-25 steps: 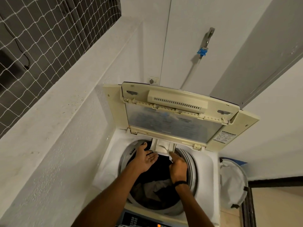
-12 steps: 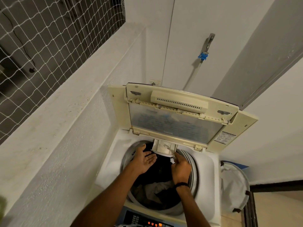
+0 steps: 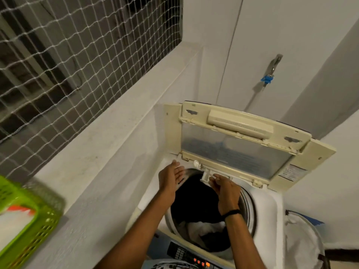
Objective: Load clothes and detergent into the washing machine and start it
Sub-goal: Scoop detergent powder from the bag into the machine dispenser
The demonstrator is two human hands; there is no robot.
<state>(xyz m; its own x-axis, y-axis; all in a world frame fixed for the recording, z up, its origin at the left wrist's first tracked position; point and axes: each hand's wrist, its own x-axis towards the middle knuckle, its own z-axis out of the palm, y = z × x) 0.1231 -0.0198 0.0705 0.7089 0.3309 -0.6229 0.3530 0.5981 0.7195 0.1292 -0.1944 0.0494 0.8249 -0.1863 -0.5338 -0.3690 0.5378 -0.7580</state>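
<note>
A big white net covers the window on the left. Under it runs a long white ledge that goes away toward the far wall.

The washing machine stands just beside the ledge, in the corner. Its cream lid is open. The lid stands up at the back and leans away, with its long side going from left to right. The round drum faces up.

The clothes are inside the drum. Dark ones lie toward the back and white ones toward the front. Both arms reach across the drum from the front and hide part of the clothes.

A white bag stands on the right, just beside the machine. A green basket sits on the near end of the ledge, well apart from the machine. It looks blurry. The dark button panel is at the front edge of the machine, with little orange lights on.

The left grip is spread flat with straight fingers. It holds nothing and hangs over the back left edge of the drum.

The right grip has bent fingers. Their tips are at the front of the small soap drawer. It is too blurry to tell if they pinch it.

The drawer sits at the back edge of the opening, under the lid, and its front faces the person.

A tap with a blue piece is on the far wall above the lid.
</note>
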